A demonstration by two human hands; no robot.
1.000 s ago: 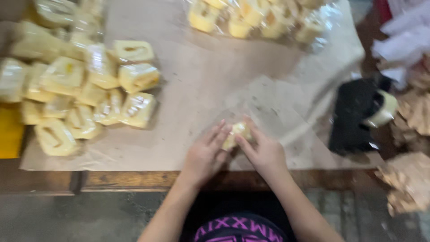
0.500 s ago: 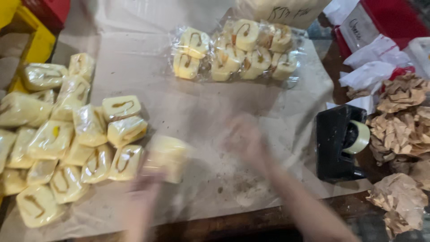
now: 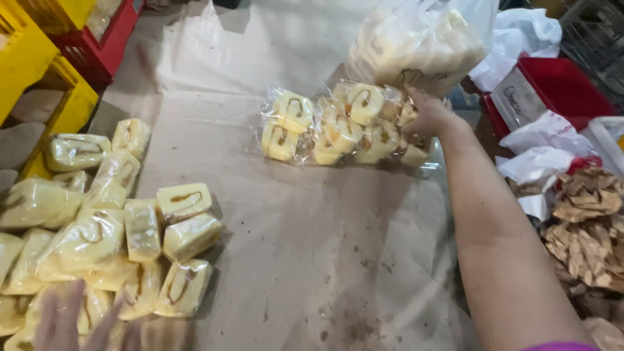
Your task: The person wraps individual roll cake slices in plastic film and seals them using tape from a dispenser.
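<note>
My right hand [image 3: 429,114] reaches far forward and rests on the right end of a clear plastic sheet holding several unwrapped yellow swirl-cake slices [image 3: 338,127]; whether its fingers grip a slice is hidden. My left hand [image 3: 78,322] is blurred at the bottom left, fingers spread, over the pile of plastic-wrapped cake slices [image 3: 110,227]. It appears to hold nothing.
Brown paper [image 3: 312,260] covers the table. A large clear bag of cake [image 3: 422,42] stands behind the unwrapped slices. Yellow crates [image 3: 45,78] and a red crate [image 3: 107,39] are at the left. A red bin [image 3: 552,97], white bags and crumpled brown paper scraps [image 3: 591,227] lie at the right.
The wrapped slice held by both hands went left onto the pile. My right hand then stretched forward to the unwrapped slices, and my view tilted forward.
</note>
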